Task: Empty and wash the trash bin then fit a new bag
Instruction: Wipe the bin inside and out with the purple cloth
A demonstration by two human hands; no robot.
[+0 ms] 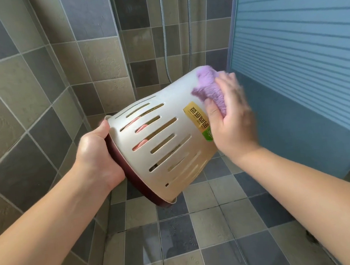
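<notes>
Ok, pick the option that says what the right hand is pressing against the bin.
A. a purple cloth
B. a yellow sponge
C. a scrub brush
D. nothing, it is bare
A: the right hand presses a purple cloth against the bin near its base, while the left hand grips the rim.

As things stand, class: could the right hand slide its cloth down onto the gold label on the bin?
Probably yes. The right hand presses the purple cloth on the bin beside the label, with nothing between them.
</notes>
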